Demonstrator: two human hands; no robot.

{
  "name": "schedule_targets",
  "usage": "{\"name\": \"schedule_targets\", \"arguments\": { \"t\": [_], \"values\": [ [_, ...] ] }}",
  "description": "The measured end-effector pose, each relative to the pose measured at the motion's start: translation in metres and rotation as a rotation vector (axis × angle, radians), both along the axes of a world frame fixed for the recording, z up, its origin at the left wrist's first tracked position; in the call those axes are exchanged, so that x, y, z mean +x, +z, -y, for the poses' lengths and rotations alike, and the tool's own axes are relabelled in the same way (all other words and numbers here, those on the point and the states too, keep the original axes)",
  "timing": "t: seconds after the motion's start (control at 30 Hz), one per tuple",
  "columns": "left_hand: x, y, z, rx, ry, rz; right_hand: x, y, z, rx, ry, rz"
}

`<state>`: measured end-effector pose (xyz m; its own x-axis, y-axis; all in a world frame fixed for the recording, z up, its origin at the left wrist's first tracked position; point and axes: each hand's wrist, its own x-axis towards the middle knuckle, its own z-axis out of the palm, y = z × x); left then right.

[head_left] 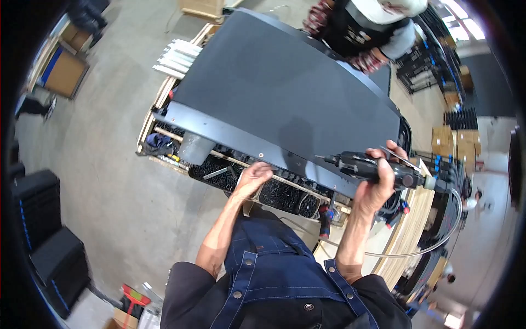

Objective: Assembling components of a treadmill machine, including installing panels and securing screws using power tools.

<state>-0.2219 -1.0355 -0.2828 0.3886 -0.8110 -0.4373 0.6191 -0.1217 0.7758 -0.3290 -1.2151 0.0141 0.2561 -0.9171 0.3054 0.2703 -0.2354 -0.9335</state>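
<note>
A large dark grey flat panel (279,93) lies on a wooden workbench (408,230). My right hand (378,183) grips a black pneumatic screwdriver (364,164), its tip pointing left along the panel's near edge, a clear air hose (433,241) trailing from its back. My left hand (253,178) reaches under the panel's near edge into a tray of small black parts (274,193), fingers curled; whether it holds anything is hidden.
Another person in a dark apron (361,27) stands at the panel's far side. White strips (178,57) lie at the bench's far left corner. Black cases (44,230) sit on the concrete floor to the left. Cardboard boxes (457,142) stand at the right.
</note>
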Motion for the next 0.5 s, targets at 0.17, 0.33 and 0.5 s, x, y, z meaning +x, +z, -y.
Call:
{"name": "schedule_targets", "arguments": {
  "t": [0.17,0.33,0.5],
  "values": [
    [-0.059,0.041,0.057,-0.461,0.235,-0.657,-0.125,-0.007,-0.014,0.137,-0.053,-0.16],
    [-0.067,0.071,0.064,-0.128,0.35,-0.488,-0.278,-0.052,-0.055,0.526,-0.537,-0.405],
    [-0.084,0.074,0.077,0.073,0.378,-0.236,-0.458,-0.084,-0.072,0.467,-1.057,-0.552]
  ]
}}
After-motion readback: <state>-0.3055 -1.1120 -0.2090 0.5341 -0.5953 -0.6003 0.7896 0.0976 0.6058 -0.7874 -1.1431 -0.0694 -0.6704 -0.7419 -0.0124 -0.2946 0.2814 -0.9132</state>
